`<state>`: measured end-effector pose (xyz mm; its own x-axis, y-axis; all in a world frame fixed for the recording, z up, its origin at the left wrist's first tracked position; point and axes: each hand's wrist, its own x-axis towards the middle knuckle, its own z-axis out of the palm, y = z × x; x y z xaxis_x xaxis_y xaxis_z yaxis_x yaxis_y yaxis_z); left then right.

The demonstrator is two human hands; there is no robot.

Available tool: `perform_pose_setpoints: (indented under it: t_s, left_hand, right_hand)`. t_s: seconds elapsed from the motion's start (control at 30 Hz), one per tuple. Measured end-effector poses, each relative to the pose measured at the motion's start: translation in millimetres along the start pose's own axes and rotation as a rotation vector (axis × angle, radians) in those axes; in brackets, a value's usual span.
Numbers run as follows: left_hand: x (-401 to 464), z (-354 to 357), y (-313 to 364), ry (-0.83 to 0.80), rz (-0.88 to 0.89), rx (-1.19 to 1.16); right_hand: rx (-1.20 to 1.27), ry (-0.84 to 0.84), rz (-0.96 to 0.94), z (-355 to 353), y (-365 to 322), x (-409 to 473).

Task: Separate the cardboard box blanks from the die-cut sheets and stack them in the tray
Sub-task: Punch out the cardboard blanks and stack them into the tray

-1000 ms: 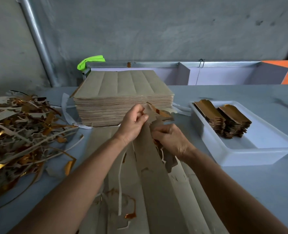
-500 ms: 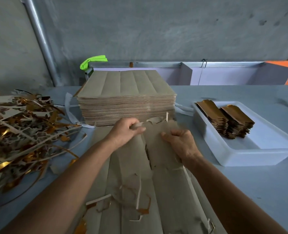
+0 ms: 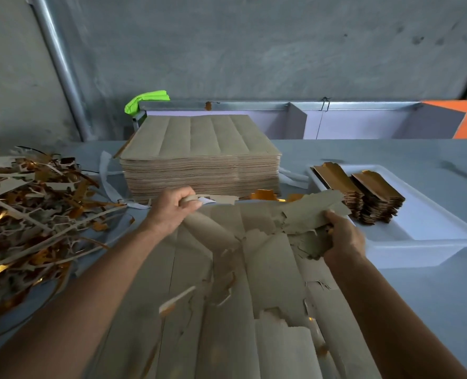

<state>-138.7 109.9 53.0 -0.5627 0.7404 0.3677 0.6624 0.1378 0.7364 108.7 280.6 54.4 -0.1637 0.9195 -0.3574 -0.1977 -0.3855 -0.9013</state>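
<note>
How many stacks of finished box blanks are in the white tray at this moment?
2. Both stand in the far left part of the white tray: the left stack by its left wall, the right stack directly beside it. The lifted blank partly hides their near ends.

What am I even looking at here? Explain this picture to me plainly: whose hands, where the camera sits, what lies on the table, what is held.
No machine here: a person works bare-handed, and the one camera sits on their head, looking forward and down. The left hand pinches the far edge of a die-cut sheet lying before them. The right hand has its grip on a torn-out cardboard blank, lifted beside the white tray, which already holds two stacks of blanks. Behind the hands stands a tall stack of uncut sheets. At left lies a pile of scrap strips.
</note>
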Motion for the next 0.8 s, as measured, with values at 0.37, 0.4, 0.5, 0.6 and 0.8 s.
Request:
perform_pose_setpoints:
  t_s: [0.37, 0.4, 0.5, 0.6, 0.8]
  left_hand:
    - [-4.1, 21.0, 18.4, 0.065, -0.050, 0.615]
    - [-10.4, 27.5, 30.4, 0.114, 0.060, 0.610]
    - [-27.3, 47.0, 67.1, 0.098, 0.323, 0.506]
    - [-30.8, 69.3, 89.8, -0.039, 0.361, 0.542]
    - [-5.8, 69.6, 73.4, -0.026, 0.114, 0.563]
  right_hand:
    - [-0.089, -0.090, -0.154, 3.7, 18.4, -17.5]
    - [-0.123, -0.105, -0.182, 6.5, 18.8, -19.5]
    - [-0.320, -0.140, -0.336, 12.9, 21.3, -25.7]
    - [-0.559, -0.201, -0.535, 17.2, 24.3, -32.5]
    - [-0.783, -0.369, -0.784, 13.7, 28.3, -38.8]
